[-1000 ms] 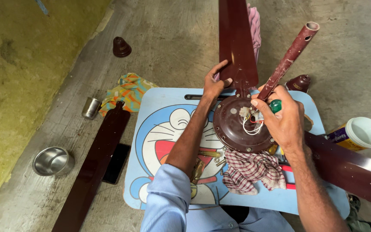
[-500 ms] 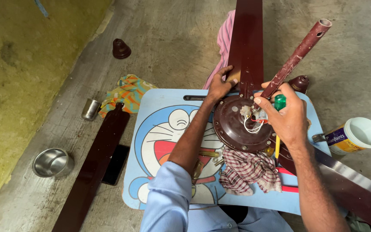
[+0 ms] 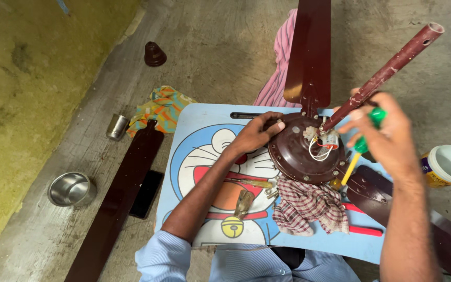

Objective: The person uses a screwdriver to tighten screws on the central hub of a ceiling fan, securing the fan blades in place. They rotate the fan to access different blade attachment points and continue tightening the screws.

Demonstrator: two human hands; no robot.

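A person in a light-blue shirt works over a brown ceiling-fan motor (image 3: 306,156) resting near the far edge of a low blue cartoon-printed table (image 3: 194,151), partly on a checked cloth (image 3: 309,206). The motor lies flat with its round face up; its down rod (image 3: 382,78) rises from the hub and points up and away to the right, its long axis running diagonally toward the upper right corner of the view. 1 fan blade (image 3: 309,52) attached to the motor extends straight away from the person, and another blade (image 3: 387,196) runs off to the lower right.

The left hand (image 3: 257,134) lies on the motor's left rim, fingers curled together over the edge. The right hand (image 3: 387,138) is beside the base of the rod, fingers closed around the green handle of a screwdriver (image 3: 364,141), whose yellow shaft angles down toward the motor's right edge. White and red wires (image 3: 322,149) loop at the hub.

A loose blade (image 3: 116,203) and a black phone (image 3: 146,194) lie on the concrete floor at left, with 2 steel cups (image 3: 71,189) nearby, and a white tub (image 3: 447,166) at right.
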